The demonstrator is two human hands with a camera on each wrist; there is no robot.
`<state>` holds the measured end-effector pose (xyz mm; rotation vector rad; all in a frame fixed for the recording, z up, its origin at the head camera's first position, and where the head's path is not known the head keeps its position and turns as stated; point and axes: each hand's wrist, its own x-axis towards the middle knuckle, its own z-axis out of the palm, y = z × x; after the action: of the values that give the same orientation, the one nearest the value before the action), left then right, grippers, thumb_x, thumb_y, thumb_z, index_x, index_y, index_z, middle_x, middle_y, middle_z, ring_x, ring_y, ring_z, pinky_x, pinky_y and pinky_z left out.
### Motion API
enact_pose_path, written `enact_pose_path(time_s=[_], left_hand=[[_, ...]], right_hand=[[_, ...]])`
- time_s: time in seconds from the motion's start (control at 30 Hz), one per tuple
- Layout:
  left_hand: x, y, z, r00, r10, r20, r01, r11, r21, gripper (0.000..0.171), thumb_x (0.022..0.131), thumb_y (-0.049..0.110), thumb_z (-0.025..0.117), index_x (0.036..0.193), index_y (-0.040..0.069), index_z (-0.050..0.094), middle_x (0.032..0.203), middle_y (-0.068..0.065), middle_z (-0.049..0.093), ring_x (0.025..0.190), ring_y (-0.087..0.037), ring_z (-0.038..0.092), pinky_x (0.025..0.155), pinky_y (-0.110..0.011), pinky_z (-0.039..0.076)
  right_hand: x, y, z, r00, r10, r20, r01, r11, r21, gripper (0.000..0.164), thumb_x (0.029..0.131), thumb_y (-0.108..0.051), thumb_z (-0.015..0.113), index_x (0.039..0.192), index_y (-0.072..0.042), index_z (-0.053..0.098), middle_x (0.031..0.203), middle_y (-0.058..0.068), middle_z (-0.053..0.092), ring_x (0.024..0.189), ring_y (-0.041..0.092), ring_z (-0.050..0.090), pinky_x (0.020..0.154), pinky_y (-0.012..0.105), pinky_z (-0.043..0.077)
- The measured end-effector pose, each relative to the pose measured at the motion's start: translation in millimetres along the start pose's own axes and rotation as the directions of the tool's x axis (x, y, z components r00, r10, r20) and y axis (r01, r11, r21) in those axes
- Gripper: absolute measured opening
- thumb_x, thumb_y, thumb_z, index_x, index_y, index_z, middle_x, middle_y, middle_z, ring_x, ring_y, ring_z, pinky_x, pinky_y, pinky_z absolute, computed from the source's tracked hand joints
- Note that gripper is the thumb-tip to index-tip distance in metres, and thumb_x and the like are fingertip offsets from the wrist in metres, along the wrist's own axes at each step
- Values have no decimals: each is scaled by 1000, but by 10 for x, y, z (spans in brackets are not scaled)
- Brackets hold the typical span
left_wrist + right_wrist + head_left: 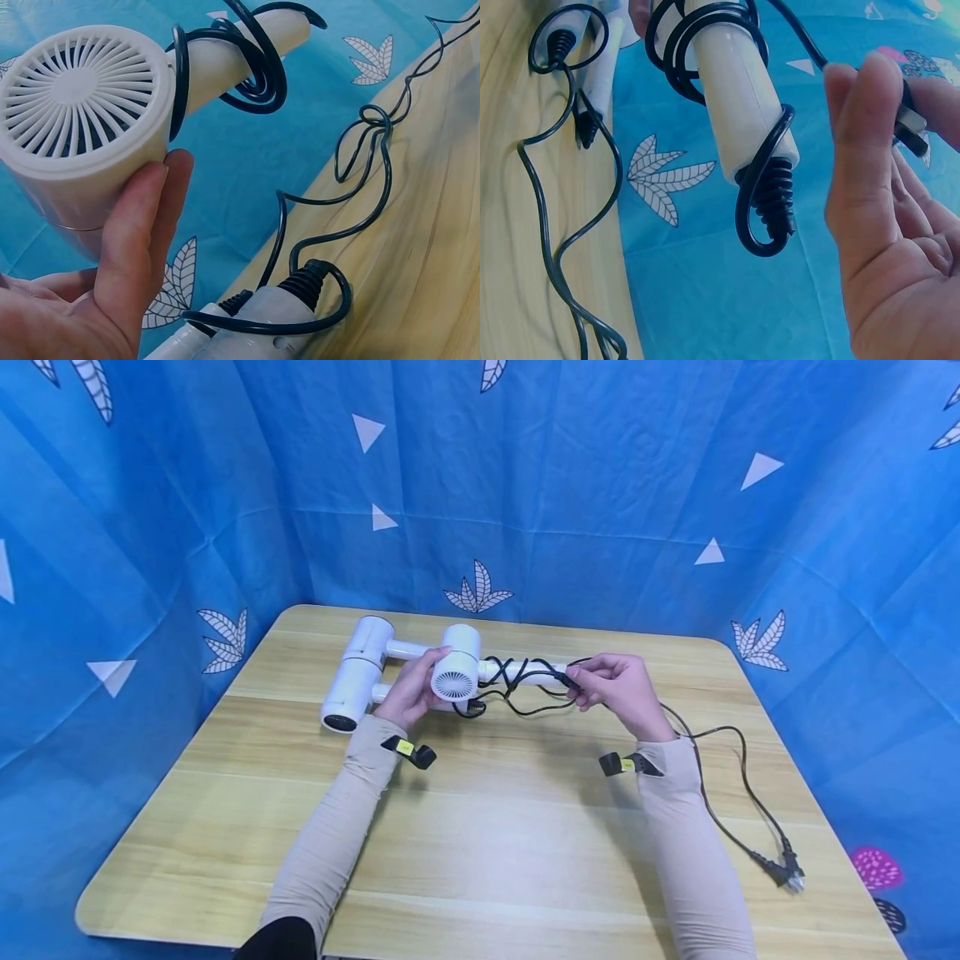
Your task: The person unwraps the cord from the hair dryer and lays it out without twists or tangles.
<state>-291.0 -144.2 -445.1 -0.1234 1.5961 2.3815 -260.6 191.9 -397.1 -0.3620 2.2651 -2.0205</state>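
A white hair dryer (456, 662) is held above the table, its slotted round grille (75, 90) showing in the left wrist view. My left hand (411, 692) grips it by the body, with fingers against the side below the grille. Black cord (676, 52) is wound in several loops round the dryer's handle (731, 94). Out beyond the handle's end, my right hand (621, 689) pinches the cord's plug (910, 124) between thumb and fingers. Part of the plug is hidden by the thumb.
Two more white hair dryers (352, 689) lie on the wooden table (480, 843) at the left, behind my left hand. Their black cords (742, 768) trail rightward to plugs (787, 870) near the right edge. A blue patterned curtain (600, 460) surrounds the table's back and sides.
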Motion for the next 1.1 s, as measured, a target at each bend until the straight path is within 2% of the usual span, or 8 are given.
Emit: enact_pose_path(time_s=[0.2, 0.33, 0.53, 0.77, 0.9, 1.1], left_hand=[[1, 34, -11, 1000, 5, 1, -5, 1000, -18, 23, 104, 30, 56, 119, 12, 57, 88, 1, 78, 77, -11, 78, 66, -26, 65], [-3, 54, -10, 1000, 7, 0, -7, 1000, -29, 25, 103, 30, 56, 119, 11, 57, 88, 0, 78, 76, -12, 78, 67, -26, 65], [1, 75, -14, 1000, 22, 7, -21, 998, -57, 25, 103, 30, 57, 119, 11, 57, 88, -1, 78, 77, -13, 78, 67, -27, 65], [6, 79, -34, 1000, 17, -4, -17, 998, -54, 25, 103, 31, 57, 119, 12, 59, 87, 0, 79, 76, -13, 79, 65, -26, 65], [-8, 77, -33, 1000, 8, -11, -9, 999, -54, 27, 103, 32, 58, 120, 12, 59, 89, 0, 79, 77, -12, 79, 66, -26, 65], [-22, 50, -34, 1000, 21, 20, -20, 998, -64, 24, 104, 29, 55, 118, 10, 58, 87, 1, 78, 75, -12, 78, 66, -26, 65]], right_hand=[[-3, -5, -25, 988, 92, 122, -85, 995, -60, 28, 95, -15, 76, 108, 7, 66, 82, 14, 79, 63, 16, 73, 63, 33, 65], [-1, 11, -38, 966, 157, 208, -139, 986, -97, 28, 95, -14, 75, 111, 8, 67, 82, 10, 79, 65, 17, 73, 65, 33, 66], [28, 94, -41, 932, 191, 308, -158, 979, -130, 31, 96, -12, 73, 116, 11, 69, 86, 11, 80, 67, 18, 73, 66, 33, 66], [67, 257, -33, 898, 249, 363, -196, 964, -177, 35, 97, -16, 73, 117, 13, 69, 89, 10, 80, 68, 13, 72, 69, 34, 66], [71, 347, -40, 882, 270, 386, -204, 958, -203, 35, 95, -19, 75, 115, 9, 72, 89, 11, 80, 68, 13, 72, 71, 35, 66], [83, 470, -84, 869, 318, 380, -244, 942, -228, 31, 94, -20, 77, 113, 5, 73, 97, 22, 78, 70, 16, 73, 71, 34, 66]])
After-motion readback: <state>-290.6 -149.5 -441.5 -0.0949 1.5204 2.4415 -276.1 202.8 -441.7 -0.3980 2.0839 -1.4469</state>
